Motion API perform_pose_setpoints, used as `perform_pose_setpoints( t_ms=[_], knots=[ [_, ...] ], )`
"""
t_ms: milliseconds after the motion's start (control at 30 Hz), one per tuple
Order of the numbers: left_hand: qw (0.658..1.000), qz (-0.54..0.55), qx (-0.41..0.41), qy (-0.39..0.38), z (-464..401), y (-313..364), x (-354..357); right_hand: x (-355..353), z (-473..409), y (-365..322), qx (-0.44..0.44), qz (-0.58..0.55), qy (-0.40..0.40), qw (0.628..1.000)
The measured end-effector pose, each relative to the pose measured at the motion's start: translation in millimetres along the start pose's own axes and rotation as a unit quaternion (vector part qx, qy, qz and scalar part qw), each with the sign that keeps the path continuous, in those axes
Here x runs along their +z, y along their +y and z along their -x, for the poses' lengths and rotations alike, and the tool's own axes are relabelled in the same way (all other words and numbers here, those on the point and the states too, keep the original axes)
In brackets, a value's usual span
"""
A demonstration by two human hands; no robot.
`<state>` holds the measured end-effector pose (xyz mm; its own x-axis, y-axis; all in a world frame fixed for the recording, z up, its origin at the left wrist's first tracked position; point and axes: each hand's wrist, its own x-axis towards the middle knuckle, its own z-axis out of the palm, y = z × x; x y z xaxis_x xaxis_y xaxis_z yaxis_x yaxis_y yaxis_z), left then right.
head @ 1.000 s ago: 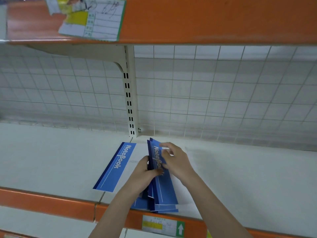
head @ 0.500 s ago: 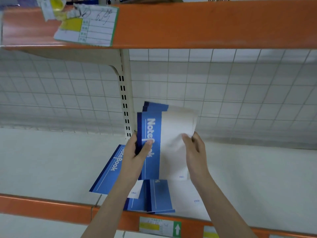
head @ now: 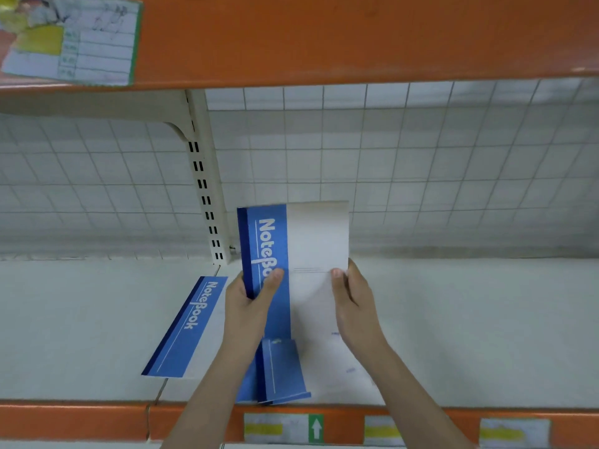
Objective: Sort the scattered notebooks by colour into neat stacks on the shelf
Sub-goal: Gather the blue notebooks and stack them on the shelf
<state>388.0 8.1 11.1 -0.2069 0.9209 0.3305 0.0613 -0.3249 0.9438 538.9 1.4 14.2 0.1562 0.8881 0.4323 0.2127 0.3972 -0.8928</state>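
Centre of the frame: a squared-up bundle of blue-and-white notebooks, held upright above the white shelf, "NoteBook" lettering running down the blue band. Gripped on both sides. Left hand wrapped round the dark-blue spine edge, thumb laid across the blue band over the last letters. Right hand clamped on the white right edge, thumb on the front cover, fingers hidden behind. Both pinching tight, neither spread.

Lower centre, just below the wrists: more blue notebooks lying flat near the front lip, loosely fanned and not squared, partly covered by the left forearm. Exact count impossible to tell. Left of centre: a single blue notebook flat on the shelf, angled, well apart from the held bundle and just beside the left wrist.

Behind, a white wire-grid back panel and a cream slotted upright. Along the bottom, an orange front rail carrying price labels, one a green arrow tag. Across the top, an orange upper shelf edge, with a crumpled paper label in the upper left corner, blurred beyond reading.
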Motion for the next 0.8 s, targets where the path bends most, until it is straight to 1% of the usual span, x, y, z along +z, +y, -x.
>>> perform_pose_setpoints(
  t_ms=[67, 133, 200, 267, 433, 600, 700, 800],
  knots=[
    [0.999, -0.026, -0.012, -0.027, -6, 5, 13, -17, -8, 0, 0.022, 0.056, 0.008, 0.998],
    [0.994, -0.085, -0.026, -0.062, -11, 6, 31, -41, -15, 3, 0.081, 0.101, 0.018, 0.991],
    [0.984, -0.132, -0.061, -0.104, -14, 8, 54, -66, -16, 7, 0.164, 0.117, 0.021, 0.979],
    [0.975, -0.141, -0.093, -0.144, -12, 8, 80, -92, -11, 9, 0.220, 0.106, 0.042, 0.969],
    [0.956, -0.116, -0.140, -0.231, 13, 12, 158, -168, 10, 9, 0.265, 0.132, 0.118, 0.948],
    [0.925, -0.076, -0.184, -0.323, 58, 29, 244, -258, 42, 8, 0.297, 0.174, 0.197, 0.918],
    [0.906, -0.069, -0.184, -0.375, 89, 41, 297, -312, 66, 1, 0.315, 0.197, 0.243, 0.896],
    [0.881, -0.076, -0.169, -0.436, 126, 53, 350, -367, 96, -2, 0.316, 0.206, 0.308, 0.873]
  ],
)
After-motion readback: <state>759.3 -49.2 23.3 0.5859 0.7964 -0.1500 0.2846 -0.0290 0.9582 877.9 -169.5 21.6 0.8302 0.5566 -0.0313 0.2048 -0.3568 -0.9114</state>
